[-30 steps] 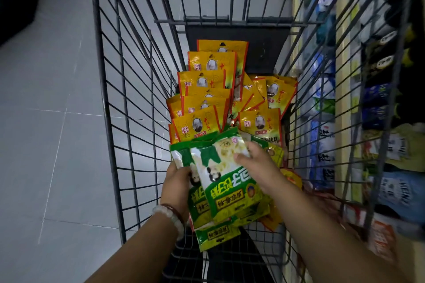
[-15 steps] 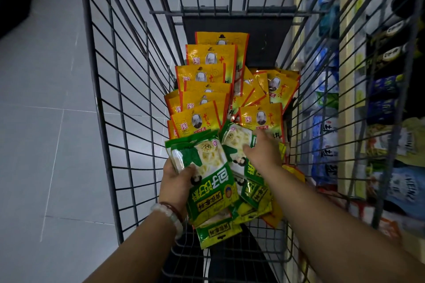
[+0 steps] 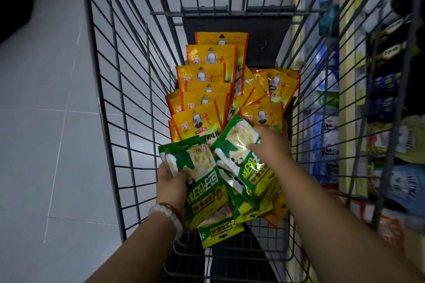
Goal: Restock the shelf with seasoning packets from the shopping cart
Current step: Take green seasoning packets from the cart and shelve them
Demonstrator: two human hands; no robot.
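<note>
Packets gathered: your left hand [image 3: 171, 185] kept its grip on the green stack [image 3: 202, 181], while your right hand [image 3: 268, 147] had just pinched another green packet [image 3: 241, 151] up inside the cart [image 3: 110, 122]; shelf [image 3: 345, 99] unstocked.

Open cart [image 3: 110, 122] top; wire walls around.

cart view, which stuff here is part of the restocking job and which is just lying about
Part of the job:
- green packets gripped by the left hand
- green packet that the right hand grips
- yellow packets stacked in the cart
- shelf on the right

Just there:
- bead bracelet
- grey floor tiles
</note>
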